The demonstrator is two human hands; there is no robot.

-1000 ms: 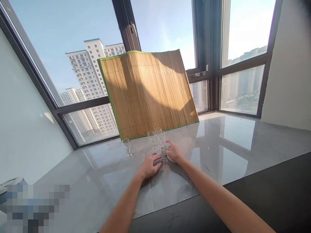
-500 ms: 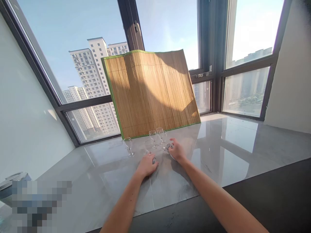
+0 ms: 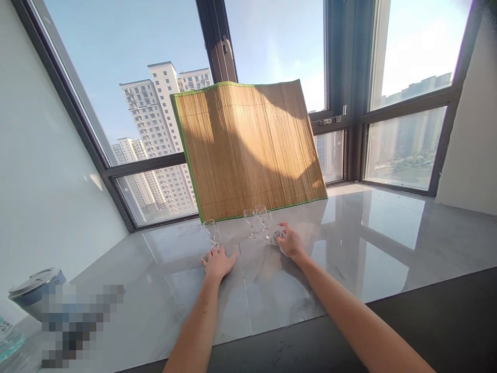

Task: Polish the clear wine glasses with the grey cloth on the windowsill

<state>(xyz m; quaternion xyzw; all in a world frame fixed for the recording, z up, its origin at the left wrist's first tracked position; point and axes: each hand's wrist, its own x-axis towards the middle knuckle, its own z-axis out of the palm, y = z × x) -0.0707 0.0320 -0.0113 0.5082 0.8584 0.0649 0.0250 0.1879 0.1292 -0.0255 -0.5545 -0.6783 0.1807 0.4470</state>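
Note:
My left hand [image 3: 218, 264] rests low over the grey stone ledge [image 3: 182, 295] with its fingers spread. Just beyond its fingertips stands a small stemmed glass [image 3: 212, 226]; a second outline seems to overlap it, and its foot is partly hidden. My right hand [image 3: 292, 242] is closed around another clear glass [image 3: 277, 237], whose round foot shows and whose bowl is mostly covered by the hand. Between my hands, farther back, three stemmed glasses stand upright close together: one on the left [image 3: 249, 215], one behind [image 3: 260, 209] and one in front [image 3: 265, 217].
A bamboo mat [image 3: 248, 150] with green edging leans against the dark window frame [image 3: 219, 41] behind the glasses. At the left stands a lidded cup [image 3: 33, 290] near a clear bottle [image 3: 10, 339] and a blurred-out patch. The ledge's front edge runs below my forearms.
My left hand has moved left and its fingers have spread. The glass at its fingers has left the middle and seems to overlap the leftmost one. My right hand stays by its glass.

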